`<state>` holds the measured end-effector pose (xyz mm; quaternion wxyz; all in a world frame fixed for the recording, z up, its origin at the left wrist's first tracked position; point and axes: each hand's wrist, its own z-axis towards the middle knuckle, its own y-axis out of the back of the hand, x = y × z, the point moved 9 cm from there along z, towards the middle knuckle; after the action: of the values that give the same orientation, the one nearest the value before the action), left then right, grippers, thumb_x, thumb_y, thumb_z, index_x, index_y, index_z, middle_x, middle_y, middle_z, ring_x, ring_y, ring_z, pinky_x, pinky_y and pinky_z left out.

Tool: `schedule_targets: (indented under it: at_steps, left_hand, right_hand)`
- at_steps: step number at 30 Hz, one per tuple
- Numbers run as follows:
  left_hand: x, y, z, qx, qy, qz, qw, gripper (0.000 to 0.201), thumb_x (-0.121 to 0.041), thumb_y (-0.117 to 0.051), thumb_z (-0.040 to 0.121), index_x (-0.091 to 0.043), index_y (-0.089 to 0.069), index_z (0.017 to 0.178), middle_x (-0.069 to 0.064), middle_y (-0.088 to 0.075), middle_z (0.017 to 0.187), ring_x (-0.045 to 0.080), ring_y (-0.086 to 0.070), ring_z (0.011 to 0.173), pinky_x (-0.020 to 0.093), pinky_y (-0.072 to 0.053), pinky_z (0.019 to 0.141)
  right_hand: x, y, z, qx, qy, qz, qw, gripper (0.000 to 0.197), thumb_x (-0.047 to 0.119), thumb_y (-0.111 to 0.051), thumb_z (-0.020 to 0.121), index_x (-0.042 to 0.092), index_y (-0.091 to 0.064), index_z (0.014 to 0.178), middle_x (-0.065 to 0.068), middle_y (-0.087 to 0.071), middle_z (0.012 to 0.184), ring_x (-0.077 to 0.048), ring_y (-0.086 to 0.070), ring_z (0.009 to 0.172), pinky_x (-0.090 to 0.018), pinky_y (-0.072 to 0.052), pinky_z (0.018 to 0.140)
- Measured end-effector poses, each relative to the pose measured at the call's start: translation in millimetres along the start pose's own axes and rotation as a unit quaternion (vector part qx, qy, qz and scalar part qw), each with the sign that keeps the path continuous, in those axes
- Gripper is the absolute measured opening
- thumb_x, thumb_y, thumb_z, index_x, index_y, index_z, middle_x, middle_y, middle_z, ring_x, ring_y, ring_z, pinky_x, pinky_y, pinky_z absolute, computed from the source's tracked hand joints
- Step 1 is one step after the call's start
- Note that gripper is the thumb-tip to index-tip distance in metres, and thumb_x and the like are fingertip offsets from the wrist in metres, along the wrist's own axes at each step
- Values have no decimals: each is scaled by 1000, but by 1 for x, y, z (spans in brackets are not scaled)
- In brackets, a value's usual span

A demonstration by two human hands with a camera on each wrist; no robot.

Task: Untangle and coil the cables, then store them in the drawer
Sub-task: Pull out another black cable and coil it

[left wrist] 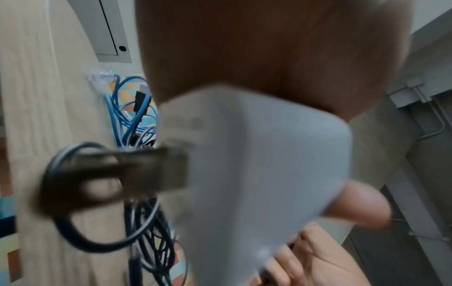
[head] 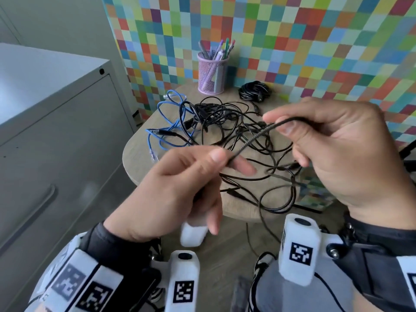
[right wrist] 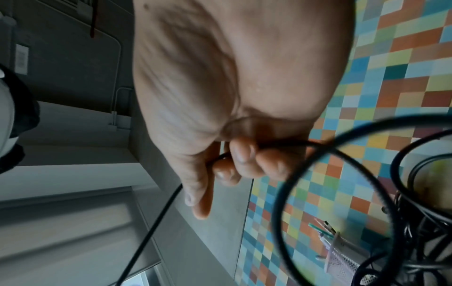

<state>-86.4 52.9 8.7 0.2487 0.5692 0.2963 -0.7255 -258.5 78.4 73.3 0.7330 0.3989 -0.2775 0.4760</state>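
Currently both hands are raised over the round table (head: 135, 163), a stretch of black cable (head: 254, 137) held taut between them. Left hand (head: 177, 188): thumb and forefinger pinch the cable's lower end, other fingers curled loosely beneath; the left wrist view shows a white charger block (left wrist: 257, 164) with a plug in it, held in the palm, blurred. Right hand (head: 333, 149): thumb and forefinger pinch the upper end, remaining fingers curled under; the right wrist view confirms fingers wrapped on the cable (right wrist: 281, 144).

Below the hands, on the table, a tangle of black cables (head: 234, 122) lies loose, partly trailing over the table's near edge. Blue cable (head: 166, 122) sits at the tangle's left side, overlapping it. Coiled black bundle (head: 254, 91) rests behind the tangle, near the wall. Pink mesh pen cup (head: 212, 73) stands left of that bundle. Grey cabinet (head: 56, 136) stands left of the table, drawers closed.
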Motion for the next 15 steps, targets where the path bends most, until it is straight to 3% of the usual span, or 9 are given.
schedule_targets:
  at_steps: [2, 4, 7, 10, 12, 15]
  left_hand:
    - [5, -10, -2, 58, 18, -9, 998, 39, -40, -50, 103, -10, -75, 104, 2, -39, 39, 25, -55, 37, 19, -38, 46]
    - [0, -13, -2, 67, 5, -47, 997, 42, -44, -52, 102, -10, -76, 103, -1, -42, 39, 24, -57, 39, 18, -41, 48]
    - [-13, 0, 2, -8, -48, -140, 989, 37, -35, -50, 101, -10, -75, 95, -2, -48, 41, 24, -62, 42, 23, -47, 51]
    - [-23, 16, 0, -95, -98, -181, 974, 40, -26, -41, 97, -10, -78, 90, 2, -57, 47, 25, -67, 49, 25, -54, 55]
    - [-25, 18, -2, -109, -109, -193, 969, 41, -25, -40, 97, -11, -79, 94, 4, -66, 57, 23, -70, 53, 25, -56, 56]
    - [-23, 12, 0, -76, -96, -240, 963, 40, -21, -39, 100, -10, -75, 114, 7, -78, 93, 23, -77, 73, 27, -60, 63]
  right_hand:
    - [-3, -6, -1, 23, -17, 2, 1000, 18, 7, -68, 97, 18, -76, 109, 26, -66, 63, 6, -59, 55, -4, -39, 56]
    - [-7, -18, -1, 47, -38, -9, 998, 18, 7, -67, 97, 13, -76, 112, 32, -60, 54, 11, -60, 55, -1, -40, 54]
    - [-6, -27, 0, 55, -54, 30, 997, 18, 20, -71, 89, 18, -78, 105, 25, -74, 72, 9, -67, 67, -4, -47, 63]
    - [-6, -27, -1, 49, -67, 117, 990, 18, 20, -68, 93, 23, -78, 108, 11, -63, 63, 0, -54, 56, -7, -41, 54]
    - [-11, -28, -1, 44, -75, 67, 994, 17, 24, -67, 96, 32, -80, 105, 4, -61, 63, -3, -54, 58, -10, -43, 56]
    - [-18, -44, -2, 68, -95, -55, 992, 18, 30, -71, 96, 45, -76, 91, 16, -68, 63, -2, -60, 60, -19, -49, 62]
